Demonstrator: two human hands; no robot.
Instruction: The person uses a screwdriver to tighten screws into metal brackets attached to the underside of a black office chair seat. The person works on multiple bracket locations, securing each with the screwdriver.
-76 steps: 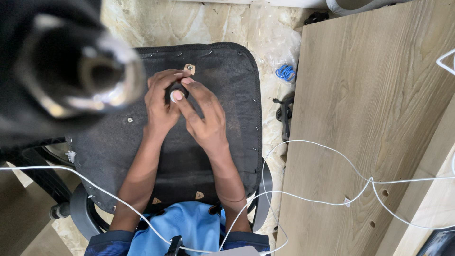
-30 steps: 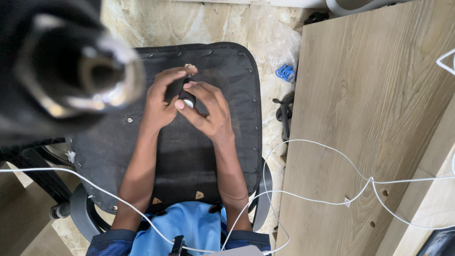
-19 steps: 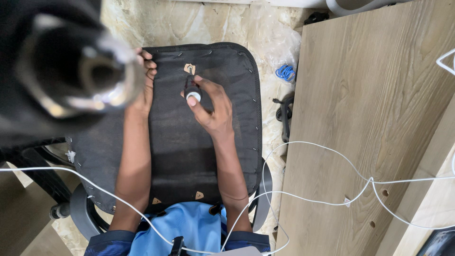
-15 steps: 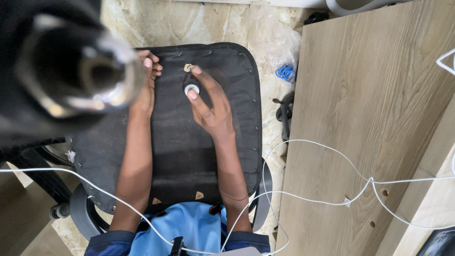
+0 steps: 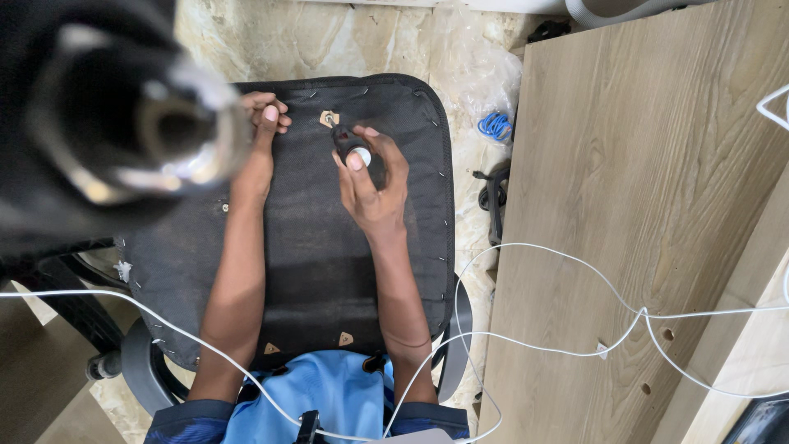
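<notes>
Left hand (image 5: 265, 113): fingers curled together, resting on the far left edge of the upturned chair seat base (image 5: 304, 247); it holds nothing, only steadies the base.

Chair seat base: black fabric underside, stapled round its edges, lying underside up before the person.

Mounting hole (image 5: 329, 118): small tan-edged opening near the far edge, between the two hands.

Right hand (image 5: 371, 177): clamped around a short black driver tool with a silvery end cap (image 5: 351, 146), its tip set just beside the mounting hole.

Step in hand, by judgement: fastening at this far hole. The next move calls for a square tip and steady downward pressure.

Wooden panel (image 5: 649, 222): right of the seat, crossed by a white cable (image 5: 575, 263).
</notes>
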